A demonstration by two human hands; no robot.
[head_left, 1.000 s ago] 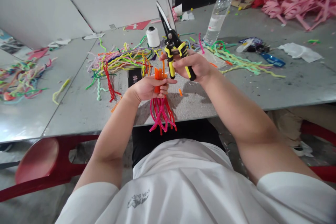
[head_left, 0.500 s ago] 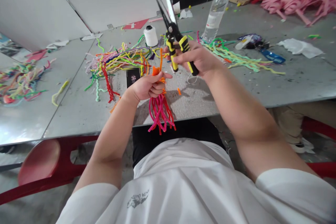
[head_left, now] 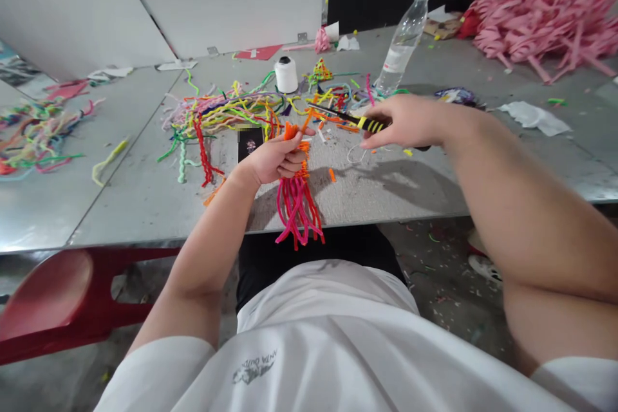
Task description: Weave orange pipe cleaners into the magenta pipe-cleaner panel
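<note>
My left hand (head_left: pixel 282 159) is closed around a bundle of pipe cleaners (head_left: pixel 295 203), orange at the top and pink and red in the strands hanging past the table's front edge. One orange strand sticks up to the right from this fist. My right hand (head_left: pixel 400 123) grips a pair of shears (head_left: pixel 374 125) by the black-and-yellow handles. The blades point left, close to the orange strand; whether they touch it I cannot tell. A small cut piece of orange (head_left: pixel 332 175) lies on the table to the right of the bundle.
Loose coloured pipe cleaners (head_left: pixel 226 106) lie behind my left hand, beside a black card (head_left: pixel 250 143). A white thread spool (head_left: pixel 286 75) and a water bottle (head_left: pixel 403 42) stand farther back. Pink ribbon loops (head_left: pixel 541 19) are heaped at the back right. A red chair (head_left: pixel 53 286) is at lower left.
My right hand has lowered the shears from upright to nearly level, blades swung left towards the orange strand, and they look closer together. My left hand stays around the bundle.
</note>
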